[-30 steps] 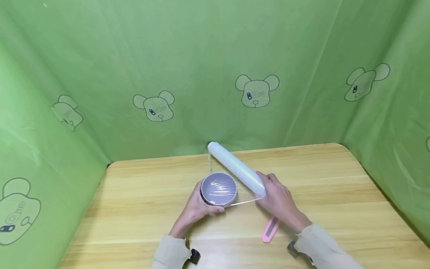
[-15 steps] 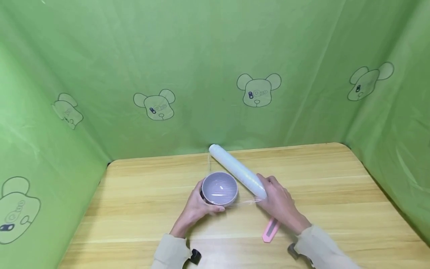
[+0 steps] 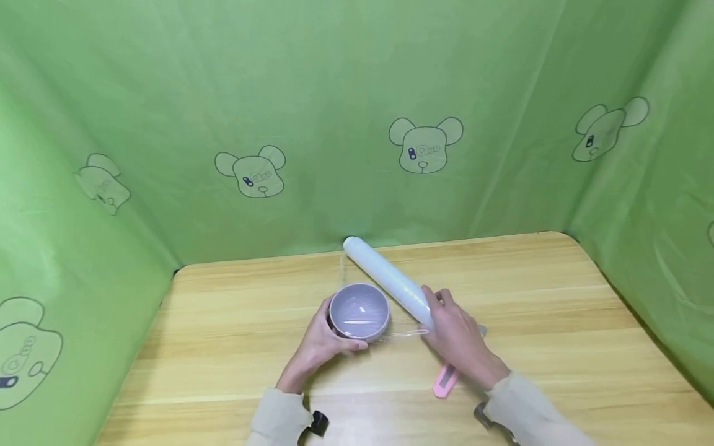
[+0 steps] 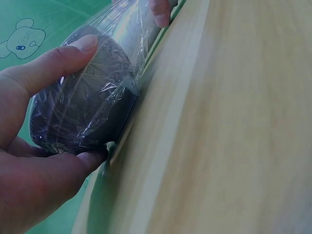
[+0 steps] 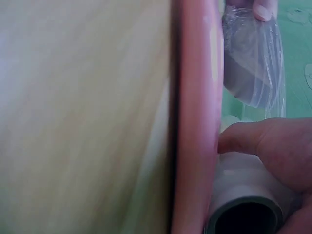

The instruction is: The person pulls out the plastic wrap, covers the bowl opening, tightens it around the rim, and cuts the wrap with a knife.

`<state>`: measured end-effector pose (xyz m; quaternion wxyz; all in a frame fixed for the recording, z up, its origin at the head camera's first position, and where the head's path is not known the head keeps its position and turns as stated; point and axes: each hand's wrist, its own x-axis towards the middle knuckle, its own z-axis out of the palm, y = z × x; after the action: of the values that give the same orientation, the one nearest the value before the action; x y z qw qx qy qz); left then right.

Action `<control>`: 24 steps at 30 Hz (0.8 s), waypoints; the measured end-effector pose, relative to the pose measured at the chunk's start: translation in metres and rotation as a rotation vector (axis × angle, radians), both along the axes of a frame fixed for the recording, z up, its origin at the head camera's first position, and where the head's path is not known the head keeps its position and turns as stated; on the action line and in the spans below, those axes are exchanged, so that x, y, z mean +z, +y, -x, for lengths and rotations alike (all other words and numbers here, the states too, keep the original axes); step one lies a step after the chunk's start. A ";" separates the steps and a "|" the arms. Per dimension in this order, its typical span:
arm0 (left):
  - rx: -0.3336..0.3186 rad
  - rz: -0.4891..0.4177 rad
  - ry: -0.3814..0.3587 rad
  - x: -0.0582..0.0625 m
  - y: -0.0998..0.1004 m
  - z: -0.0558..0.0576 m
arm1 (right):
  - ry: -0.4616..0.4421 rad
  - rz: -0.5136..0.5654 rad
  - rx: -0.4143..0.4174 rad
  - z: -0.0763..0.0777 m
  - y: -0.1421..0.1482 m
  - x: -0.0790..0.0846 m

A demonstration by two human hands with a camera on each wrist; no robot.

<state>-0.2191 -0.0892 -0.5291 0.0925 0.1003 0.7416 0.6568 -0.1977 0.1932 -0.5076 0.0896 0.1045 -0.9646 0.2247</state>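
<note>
My left hand (image 3: 319,341) grips a small greyish-purple bowl (image 3: 359,311) from its left side, thumb along the near side. Clear cling film covers the bowl's mouth; in the left wrist view, wrinkled film (image 4: 109,87) also clings to the bowl's outside. My right hand (image 3: 460,334) holds the near end of a long cling film roll (image 3: 387,275), which slants away to the back edge of the table. A loose strip of film (image 3: 407,333) stretches from the bowl to the roll. The right wrist view shows the roll's hollow end (image 5: 239,192) beneath the right hand's fingers.
Partly under my right hand and wrist, a pink utility knife (image 3: 444,381) lies on the wooden table (image 3: 234,334). Green cloth walls (image 3: 334,111) printed with bear heads enclose the table at the back and both sides.
The film over the bowl looks smoother, and the strip to the roll is slacker than the taut line seen earlier. Both hands keep their holds; the head view has shifted slightly.
</note>
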 end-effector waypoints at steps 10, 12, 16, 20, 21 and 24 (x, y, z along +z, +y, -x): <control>-0.029 -0.058 -0.029 -0.001 -0.004 0.001 | 0.071 -0.214 0.054 -0.004 -0.007 -0.003; -0.035 -0.100 -0.049 -0.002 -0.003 0.002 | 0.067 -0.231 0.044 -0.004 -0.007 -0.002; -0.038 -0.144 -0.071 -0.002 -0.001 0.003 | 0.062 -0.238 0.029 -0.004 -0.008 0.000; -0.028 -0.167 -0.082 -0.003 0.000 0.003 | 0.060 -0.239 0.021 -0.003 -0.008 -0.002; -0.025 -0.171 -0.084 -0.003 0.000 0.003 | 0.061 -0.235 0.022 -0.003 -0.008 -0.002; -0.015 -0.188 -0.083 -0.005 0.001 0.003 | 0.058 -0.233 0.023 -0.002 -0.008 -0.003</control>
<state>-0.2219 -0.0884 -0.5336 0.1182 0.0866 0.6715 0.7264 -0.1955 0.1850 -0.5102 0.1020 0.1319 -0.9800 0.1089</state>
